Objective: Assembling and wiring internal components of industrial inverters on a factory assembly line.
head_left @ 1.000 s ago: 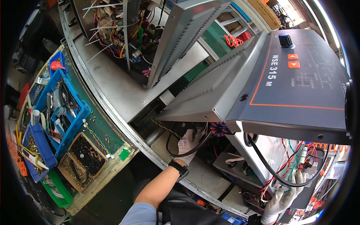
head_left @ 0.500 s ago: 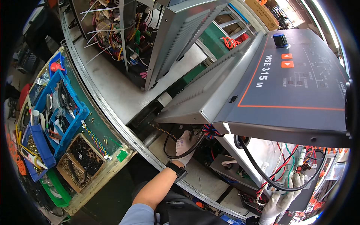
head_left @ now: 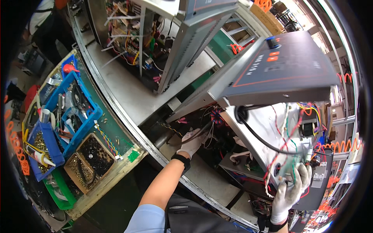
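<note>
My left hand point(head_left: 190, 142), in a white glove, reaches into the open welding machine housing under its grey sheet-metal cover point(head_left: 202, 101). Its fingers are closed about a black cable point(head_left: 175, 143), partly hidden and slightly blurred. On the right, my right hand point(head_left: 290, 191), also gloved, lies against the lower part of the front assembly. Thumb and fingers are apart there, beside green wires point(head_left: 294, 157) and a twisted red and white bundle point(head_left: 268, 179). Above hangs the dark front panel point(head_left: 279, 70) with a knob and orange buttons. Another black cable point(head_left: 258, 136) runs below it.
A second opened machine point(head_left: 134, 46) with white cable ties stands on the bench at the upper left. Left of me, a side table point(head_left: 128, 145) bears a blue tool tray point(head_left: 95, 112), a cardboard screw box point(head_left: 93, 182) and a green bin point(head_left: 64, 202). A person point(head_left: 50, 29) stands beyond.
The front panel has tilted back and shifted up and left in view, showing more wiring. My right hand has risen. The cable loop by my left hand has shifted up.
</note>
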A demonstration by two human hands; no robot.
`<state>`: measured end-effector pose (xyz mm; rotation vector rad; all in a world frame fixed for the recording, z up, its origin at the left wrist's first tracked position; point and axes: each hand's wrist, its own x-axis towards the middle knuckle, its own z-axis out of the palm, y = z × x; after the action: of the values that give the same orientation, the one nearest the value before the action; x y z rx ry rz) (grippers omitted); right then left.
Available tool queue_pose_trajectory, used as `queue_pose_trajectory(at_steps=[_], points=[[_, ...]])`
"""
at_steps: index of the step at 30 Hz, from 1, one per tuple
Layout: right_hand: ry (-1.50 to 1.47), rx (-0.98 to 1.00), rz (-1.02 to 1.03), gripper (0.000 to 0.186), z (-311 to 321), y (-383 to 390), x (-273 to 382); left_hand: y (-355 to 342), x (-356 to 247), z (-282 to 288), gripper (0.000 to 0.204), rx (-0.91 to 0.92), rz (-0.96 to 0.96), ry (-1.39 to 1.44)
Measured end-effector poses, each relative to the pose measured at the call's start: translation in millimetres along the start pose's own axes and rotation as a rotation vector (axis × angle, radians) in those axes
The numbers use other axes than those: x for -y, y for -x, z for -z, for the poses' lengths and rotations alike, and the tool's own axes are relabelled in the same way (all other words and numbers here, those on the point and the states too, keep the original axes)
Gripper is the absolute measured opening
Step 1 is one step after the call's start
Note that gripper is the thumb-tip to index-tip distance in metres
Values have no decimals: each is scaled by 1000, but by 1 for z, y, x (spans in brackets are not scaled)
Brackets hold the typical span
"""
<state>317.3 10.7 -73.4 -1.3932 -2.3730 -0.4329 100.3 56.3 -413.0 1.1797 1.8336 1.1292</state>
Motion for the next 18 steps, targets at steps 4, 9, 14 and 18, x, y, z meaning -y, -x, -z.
queue_pose_trajectory(at_steps=[4,9,14,18], points=[[6,-37,112,47,-1,-6,4,38,-5,20,23,105,60,-361],[-65,-62,110,45,10,-9,4,125,-29,146,17,288,-191,-616],[-274,-215,120,42,20,-4,13,146,-82,265,20,224,69,-937],[-810,-215,473,27,33,-18,65,146,-87,286,29,219,164,-684]])
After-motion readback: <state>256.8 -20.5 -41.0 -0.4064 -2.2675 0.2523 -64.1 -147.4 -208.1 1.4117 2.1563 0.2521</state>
